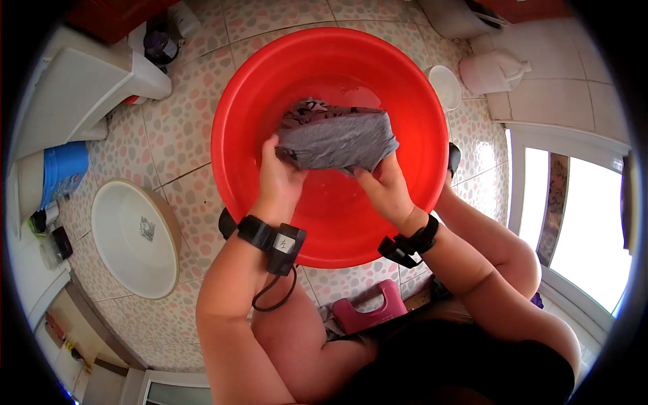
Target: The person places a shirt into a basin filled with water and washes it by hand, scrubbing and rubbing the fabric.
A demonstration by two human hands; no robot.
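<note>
A folded grey cloth garment [337, 138] with a dark-patterned part at its far left is held over the large red basin [331, 236]. My left hand [280, 174] grips its left near corner, thumb on top and fingers partly hidden beneath. At the right near edge my right hand [388, 189] pinches the cloth, its other fingers partly hidden by the fabric. A little water appears to lie in the bottom of the basin. Black devices are strapped to both wrists.
A white basin [135, 239] stands on the tiled floor at left, near a blue container [65, 170]. At the right are a small white bucket [444, 88] and a white jug [493, 71]. A pink plastic stool [371, 307] is close to my legs.
</note>
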